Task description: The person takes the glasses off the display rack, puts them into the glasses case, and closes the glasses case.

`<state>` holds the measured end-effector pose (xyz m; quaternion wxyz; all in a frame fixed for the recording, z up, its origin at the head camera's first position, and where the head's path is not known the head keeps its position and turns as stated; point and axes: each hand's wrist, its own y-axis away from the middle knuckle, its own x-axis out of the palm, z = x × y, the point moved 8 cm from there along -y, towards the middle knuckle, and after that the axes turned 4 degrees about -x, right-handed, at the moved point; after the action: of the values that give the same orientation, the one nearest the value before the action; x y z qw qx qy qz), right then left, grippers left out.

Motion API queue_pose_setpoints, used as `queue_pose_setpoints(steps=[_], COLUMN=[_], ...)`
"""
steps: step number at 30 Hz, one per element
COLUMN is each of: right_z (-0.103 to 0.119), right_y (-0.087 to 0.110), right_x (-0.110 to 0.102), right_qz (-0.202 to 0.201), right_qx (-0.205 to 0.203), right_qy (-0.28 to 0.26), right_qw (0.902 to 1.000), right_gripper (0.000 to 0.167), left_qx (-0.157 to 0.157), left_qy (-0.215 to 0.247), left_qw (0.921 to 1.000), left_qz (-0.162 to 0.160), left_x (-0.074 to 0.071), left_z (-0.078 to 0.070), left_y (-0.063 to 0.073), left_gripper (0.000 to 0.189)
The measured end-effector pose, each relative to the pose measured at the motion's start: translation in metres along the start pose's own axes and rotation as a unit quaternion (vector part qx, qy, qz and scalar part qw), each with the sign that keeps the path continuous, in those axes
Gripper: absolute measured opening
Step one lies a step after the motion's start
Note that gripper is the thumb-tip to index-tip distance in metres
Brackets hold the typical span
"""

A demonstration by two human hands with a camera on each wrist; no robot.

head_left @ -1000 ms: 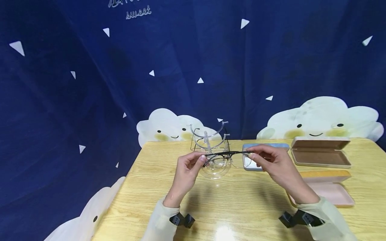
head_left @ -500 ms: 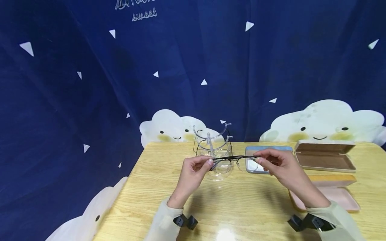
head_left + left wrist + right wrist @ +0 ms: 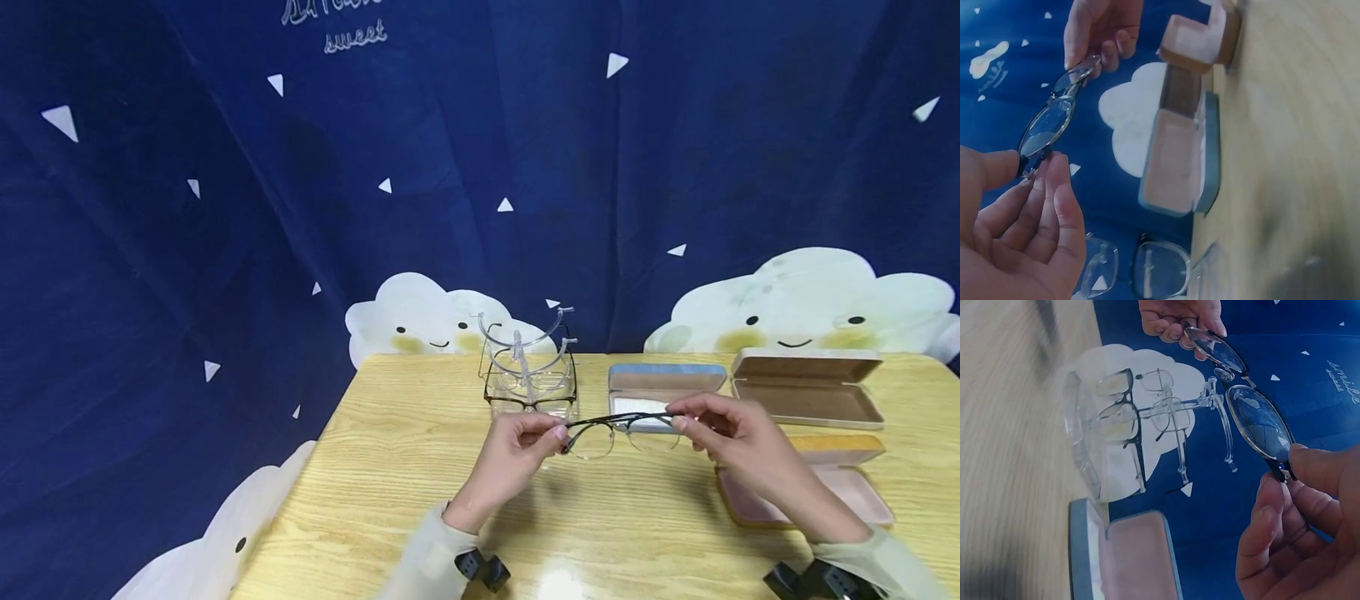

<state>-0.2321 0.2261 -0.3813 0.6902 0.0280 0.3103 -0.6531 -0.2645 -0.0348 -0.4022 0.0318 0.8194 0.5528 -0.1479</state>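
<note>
A pair of eyeglasses [image 3: 592, 455] with dark upper rims and thin metal lower rims is held level between both hands. My left hand [image 3: 516, 462] pinches its left end between thumb and fingers, and my right hand [image 3: 746, 450] pinches the right end. Its temples seem folded behind the lenses. Both lenses [image 3: 1260, 422] show clearly in the right wrist view, and the left wrist view shows the same eyeglasses [image 3: 1047, 128] at a slant. Just behind them stands a clear display stand [image 3: 517, 342] bearing dark-framed glasses [image 3: 530, 404] and thin-framed glasses [image 3: 1159, 380].
Right of the stand lies an open blue glasses case [image 3: 667, 371] with a white cloth inside. An open brown-lined case [image 3: 806, 400] is farther right. Nearer, an open orange case [image 3: 847, 492] with pink lining lies partly behind the right forearm. A blue curtain [image 3: 450, 233] hangs behind the table.
Both hands have carried the eyeglasses rightward and a little nearer to me, out from in front of the stand. The dark-framed glasses on the stand now show more fully.
</note>
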Motion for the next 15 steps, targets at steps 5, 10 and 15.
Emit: queue_pose_setpoints(steps=[5,10,15], right_z=[-0.011,-0.024,-0.032], right_y=[0.007,0.016,0.026], right_x=[-0.006,-0.013,-0.022], right_qz=[-0.001,-0.002,-0.011], right_qx=[0.016,0.012,-0.015], right_qy=[0.012,0.010,-0.004], right_qw=[0.9998,0.9999,0.9998], right_gripper=[0.016,0.014,0.018], left_qx=[-0.013,-0.018,-0.010], left_qy=[0.008,0.019,0.021], left_qw=[0.9998,0.9993,0.9986], left_qz=[0.014,0.028,0.048], left_x=[0.015,0.029,0.043], left_z=[0.008,0.010,0.010], left_y=[0.001,0.000,-0.002], left_gripper=[0.024,0.023,0.023])
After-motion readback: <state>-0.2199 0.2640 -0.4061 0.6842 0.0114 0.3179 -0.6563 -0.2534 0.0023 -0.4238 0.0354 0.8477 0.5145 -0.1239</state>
